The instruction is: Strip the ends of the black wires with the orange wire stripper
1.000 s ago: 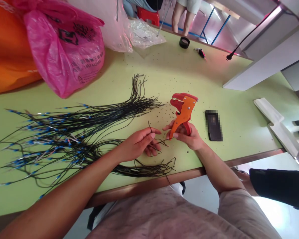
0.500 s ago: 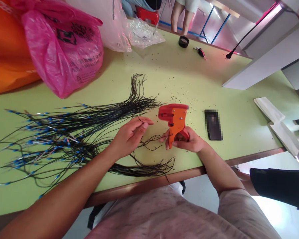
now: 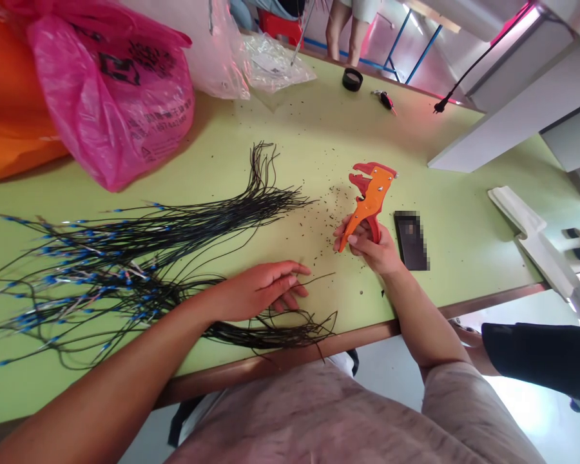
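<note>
On the green surface (image 3: 415,148), the right hand (image 3: 365,245) closes around the red handle of an orange wire stripper (image 3: 370,196), tilted up just beside a black phone (image 3: 410,240). The left hand (image 3: 261,291) lies open, fingers spread, over loose black wires (image 3: 270,332), near blue-tipped wires (image 3: 125,258) and scattered dark clippings (image 3: 336,200).

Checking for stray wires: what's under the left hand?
Thin black wires run out from under the left hand across the green table; what lies directly beneath the palm is covered and cannot be seen.
</note>
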`<state>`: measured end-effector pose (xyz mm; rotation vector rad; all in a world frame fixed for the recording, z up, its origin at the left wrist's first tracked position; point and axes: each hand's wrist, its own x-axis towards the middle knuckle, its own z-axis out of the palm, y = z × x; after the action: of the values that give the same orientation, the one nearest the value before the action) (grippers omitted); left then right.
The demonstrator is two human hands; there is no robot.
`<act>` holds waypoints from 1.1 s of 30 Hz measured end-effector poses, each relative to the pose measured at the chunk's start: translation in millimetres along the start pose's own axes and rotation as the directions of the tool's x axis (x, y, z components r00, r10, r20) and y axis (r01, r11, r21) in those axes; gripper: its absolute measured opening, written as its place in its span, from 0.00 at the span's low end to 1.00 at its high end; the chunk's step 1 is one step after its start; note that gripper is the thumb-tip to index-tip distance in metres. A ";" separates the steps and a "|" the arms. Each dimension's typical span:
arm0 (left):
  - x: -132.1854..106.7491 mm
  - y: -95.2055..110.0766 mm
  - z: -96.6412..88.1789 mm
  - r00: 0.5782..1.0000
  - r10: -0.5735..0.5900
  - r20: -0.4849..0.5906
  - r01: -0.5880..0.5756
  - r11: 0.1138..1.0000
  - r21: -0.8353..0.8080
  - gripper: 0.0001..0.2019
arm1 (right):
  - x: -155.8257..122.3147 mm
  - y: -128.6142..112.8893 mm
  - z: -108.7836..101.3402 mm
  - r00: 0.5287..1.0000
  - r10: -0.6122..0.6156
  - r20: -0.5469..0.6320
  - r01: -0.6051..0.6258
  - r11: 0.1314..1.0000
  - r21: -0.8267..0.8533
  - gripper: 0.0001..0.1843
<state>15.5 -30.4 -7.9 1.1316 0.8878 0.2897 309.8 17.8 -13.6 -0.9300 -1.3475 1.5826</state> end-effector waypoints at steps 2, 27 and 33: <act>2.7 -1.0 -0.1 0.995 0.067 -0.079 -0.068 0.998 -0.015 0.31 | -0.5 0.3 2.3 1.000 0.016 0.021 -0.015 1.000 -0.013 0.21; 2.9 12.7 -7.0 0.706 0.361 -0.610 -0.324 0.930 0.175 0.16 | -8.5 -15.4 4.6 0.904 0.230 0.361 -0.125 0.948 -0.292 0.13; -0.3 17.0 -6.8 0.674 0.405 -0.618 -0.306 0.914 0.265 0.16 | -11.0 -13.9 9.1 0.826 0.259 0.500 -0.217 0.966 -0.141 0.14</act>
<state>14.1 -18.7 6.1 1.3591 1.3238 1.0273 307.4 5.3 1.7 -0.7670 -1.7210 2.0893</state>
